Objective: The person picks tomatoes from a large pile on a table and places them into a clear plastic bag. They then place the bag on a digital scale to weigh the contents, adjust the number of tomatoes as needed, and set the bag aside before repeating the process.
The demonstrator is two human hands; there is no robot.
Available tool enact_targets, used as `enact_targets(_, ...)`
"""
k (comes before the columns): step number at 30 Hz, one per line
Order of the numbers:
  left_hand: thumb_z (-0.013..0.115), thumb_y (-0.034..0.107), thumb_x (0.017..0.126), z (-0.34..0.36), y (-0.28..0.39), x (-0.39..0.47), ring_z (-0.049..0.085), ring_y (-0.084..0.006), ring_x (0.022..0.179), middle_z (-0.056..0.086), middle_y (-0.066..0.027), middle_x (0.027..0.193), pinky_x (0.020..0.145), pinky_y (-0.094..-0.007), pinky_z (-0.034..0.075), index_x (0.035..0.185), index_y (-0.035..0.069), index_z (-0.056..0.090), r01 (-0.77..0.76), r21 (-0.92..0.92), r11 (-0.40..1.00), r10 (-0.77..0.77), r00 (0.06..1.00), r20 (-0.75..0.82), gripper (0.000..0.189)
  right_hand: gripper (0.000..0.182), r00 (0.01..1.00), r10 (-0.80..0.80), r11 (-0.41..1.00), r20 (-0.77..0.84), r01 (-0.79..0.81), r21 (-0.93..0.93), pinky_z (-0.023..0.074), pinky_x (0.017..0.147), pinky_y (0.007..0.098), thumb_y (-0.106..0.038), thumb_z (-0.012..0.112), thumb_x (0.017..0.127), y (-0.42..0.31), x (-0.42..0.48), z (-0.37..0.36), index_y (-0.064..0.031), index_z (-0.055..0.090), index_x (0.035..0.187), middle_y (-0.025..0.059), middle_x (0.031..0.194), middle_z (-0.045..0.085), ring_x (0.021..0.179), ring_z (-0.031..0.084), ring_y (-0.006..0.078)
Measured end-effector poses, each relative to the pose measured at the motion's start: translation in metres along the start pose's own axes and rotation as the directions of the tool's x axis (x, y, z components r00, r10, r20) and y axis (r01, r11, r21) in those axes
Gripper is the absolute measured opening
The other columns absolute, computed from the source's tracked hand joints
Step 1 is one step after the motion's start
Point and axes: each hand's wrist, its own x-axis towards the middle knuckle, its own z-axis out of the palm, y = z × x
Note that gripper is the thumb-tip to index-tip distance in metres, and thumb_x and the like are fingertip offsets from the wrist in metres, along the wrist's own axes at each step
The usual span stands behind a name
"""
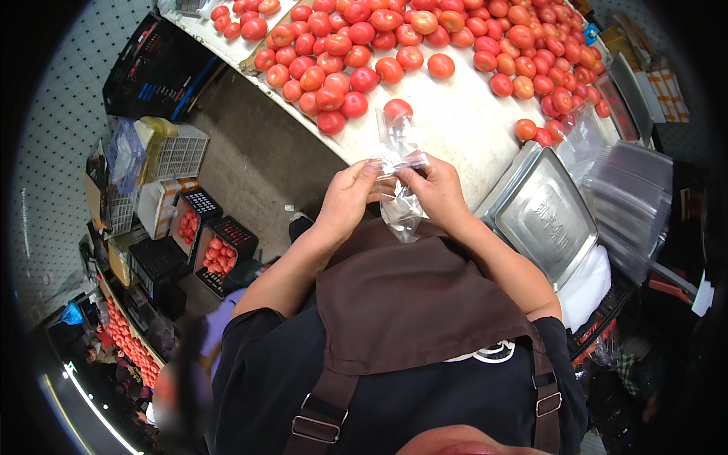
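Both hands meet over the near edge of a white table (455, 128), pinching a clear plastic bag (402, 213). My left hand (351, 196) grips its gathered middle between thumb and fingers. From the other side, my right hand (437, 185) holds the same band of film. Part of the bag hangs below the hands before a brown apron (421, 307); another part rises towards a single tomato (398, 108), partly covering it. Whether the bag's mouth is parted cannot be seen. A loose group of tomatoes (330, 98) lies beyond my left hand.
A large heap of tomatoes (520, 37) spreads across the table's far right. On my right stand a metal weighing scale (549, 210) and a stack of clear plastic bags (628, 190). Crates of tomatoes (219, 256) and a white plastic crate (181, 151) occupy the floor at left.
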Motion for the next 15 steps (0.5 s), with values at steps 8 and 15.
enact_targets(8, 0.052, 0.024, 0.098, -0.021, 0.008, -0.012, 0.063, -0.0186, 0.089, 0.063, -0.0095, 0.095, 0.074, -0.0359, 0.053, 0.104, 0.004, 0.054, 0.147, -0.140, 0.979, -0.173, 0.965, -0.196, 0.022, 0.005, 0.927, -0.368, 0.907, -0.074, 0.340, -0.247, 0.0485, 0.062, 0.0298, -0.004, 0.064, 0.085, 0.006, 0.004, -0.004, -0.0005, 0.061, 0.088, 0.0123, 0.077, 0.063, 0.067, 0.062, 0.0208)
enact_targets(15, 0.048, 0.007, 0.093, -0.074, 0.022, -0.022, 0.051, -0.0102, 0.065, 0.053, -0.0025, 0.082, 0.062, -0.0261, 0.048, 0.109, 0.004, 0.052, -0.156, -0.067, 0.986, 0.089, 0.810, -0.580, 0.016, 0.013, 0.996, -0.018, 0.993, 0.086, 0.028, -0.113, 0.0495, 0.068, 0.0318, -0.012, 0.062, 0.088, 0.029, 0.029, -0.008, 0.0003, 0.060, 0.093, 0.0114, 0.081, 0.066, 0.073, 0.064, 0.0188)
